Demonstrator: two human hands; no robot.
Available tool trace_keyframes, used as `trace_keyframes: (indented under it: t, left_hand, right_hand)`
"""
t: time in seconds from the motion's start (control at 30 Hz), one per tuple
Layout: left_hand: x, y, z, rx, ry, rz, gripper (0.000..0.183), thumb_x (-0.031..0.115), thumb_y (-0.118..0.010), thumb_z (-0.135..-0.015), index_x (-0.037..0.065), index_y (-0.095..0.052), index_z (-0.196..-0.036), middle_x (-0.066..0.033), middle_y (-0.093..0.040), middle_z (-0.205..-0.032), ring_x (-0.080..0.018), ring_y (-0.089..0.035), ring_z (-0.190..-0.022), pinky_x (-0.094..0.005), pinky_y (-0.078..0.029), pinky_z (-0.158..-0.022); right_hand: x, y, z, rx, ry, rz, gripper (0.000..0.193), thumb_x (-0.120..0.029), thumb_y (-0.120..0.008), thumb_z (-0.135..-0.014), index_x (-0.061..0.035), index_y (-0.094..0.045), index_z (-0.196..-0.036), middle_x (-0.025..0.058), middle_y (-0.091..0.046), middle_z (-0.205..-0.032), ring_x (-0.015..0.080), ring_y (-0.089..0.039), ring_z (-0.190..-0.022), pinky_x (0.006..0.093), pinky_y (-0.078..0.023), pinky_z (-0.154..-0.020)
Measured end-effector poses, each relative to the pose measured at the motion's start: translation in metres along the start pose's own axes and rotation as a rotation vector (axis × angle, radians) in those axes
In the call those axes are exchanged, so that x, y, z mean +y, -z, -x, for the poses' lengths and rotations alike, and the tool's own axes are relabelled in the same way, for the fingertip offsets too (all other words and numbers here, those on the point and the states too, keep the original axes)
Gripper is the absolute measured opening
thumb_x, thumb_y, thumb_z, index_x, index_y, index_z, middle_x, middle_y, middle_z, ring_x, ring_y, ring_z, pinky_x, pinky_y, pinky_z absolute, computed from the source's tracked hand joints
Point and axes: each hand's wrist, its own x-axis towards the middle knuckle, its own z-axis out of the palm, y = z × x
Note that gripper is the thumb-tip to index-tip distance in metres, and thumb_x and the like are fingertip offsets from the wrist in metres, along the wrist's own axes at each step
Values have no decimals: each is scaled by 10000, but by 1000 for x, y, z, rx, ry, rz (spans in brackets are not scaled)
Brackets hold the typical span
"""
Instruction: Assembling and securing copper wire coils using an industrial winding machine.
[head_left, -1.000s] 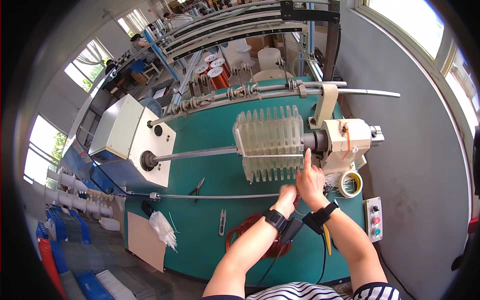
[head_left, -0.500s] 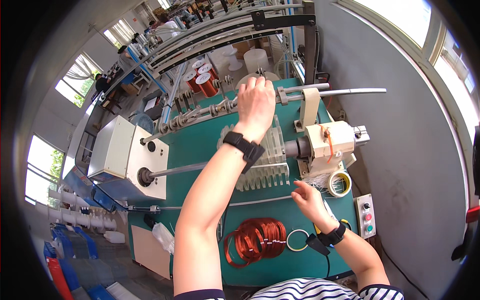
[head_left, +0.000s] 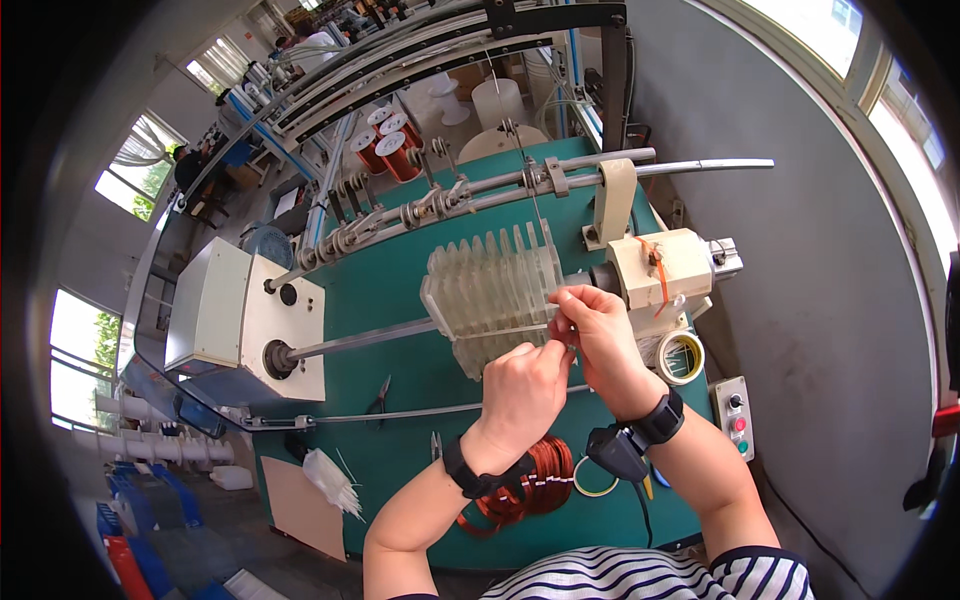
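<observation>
My left hand (head_left: 524, 398) and my right hand (head_left: 603, 338) meet at the lower right end of a ribbed, translucent coil-winding former (head_left: 490, 290). Both have their fingers pinched together, nearly touching each other. Whatever lies between the fingertips is too small to make out. The former sits on a metal shaft (head_left: 365, 341) between a white machine box (head_left: 240, 320) and a cream bearing block (head_left: 660, 270). A thin wire (head_left: 530, 175) runs down from the guide rod (head_left: 480, 197) toward the former's right end.
On the green table (head_left: 375, 290) lie a bundle of copper coils (head_left: 548, 475), pliers (head_left: 379, 396), a tape roll (head_left: 681, 358) and a bag of white strips (head_left: 330, 480). A button box (head_left: 734, 420) stands at the right edge. Copper wire spools (head_left: 398, 160) stand behind.
My left hand has come down from the guide rod to the former's lower right end. My right hand has moved up and left to meet it, and its fingers have closed.
</observation>
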Motion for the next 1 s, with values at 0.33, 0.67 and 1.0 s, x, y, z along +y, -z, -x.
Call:
trace_keyframes:
  t: [0.33, 0.67, 1.0]
  left_hand:
    - [-95, 16, -39, 223, 91, -94, 268, 145, -637, -825, 26, -597, -1063, -121, -584, -1125, -310, -524, -1058, -413, -395, -924]
    - [-97, 16, -30, 215, 15, -131, 310, 111, -642, -804, 40, -580, -1099, -109, -571, -1120, -301, -513, -1059, -404, -381, -930]
    - [-98, 26, -2, 214, 12, -97, 351, 58, -601, -825, 43, -558, -1172, -131, -518, -1253, -328, -470, -1178, -412, -372, -994]
  right_hand:
    - [54, 46, -28, 140, 148, 537, 226, -146, -562, -892, 26, -618, -756, -11, -501, -542, 59, -432, -499, 262, -345, -453]
    - [34, 45, -18, 300, 532, 1129, 163, -136, -595, -848, -31, -588, -723, 182, -584, -601, 384, -599, -615, 441, -472, -569]
    - [26, 57, -2, 209, 610, 1238, 164, -133, -594, -849, -30, -563, -725, 156, -563, -607, 362, -574, -584, 411, -436, -520]
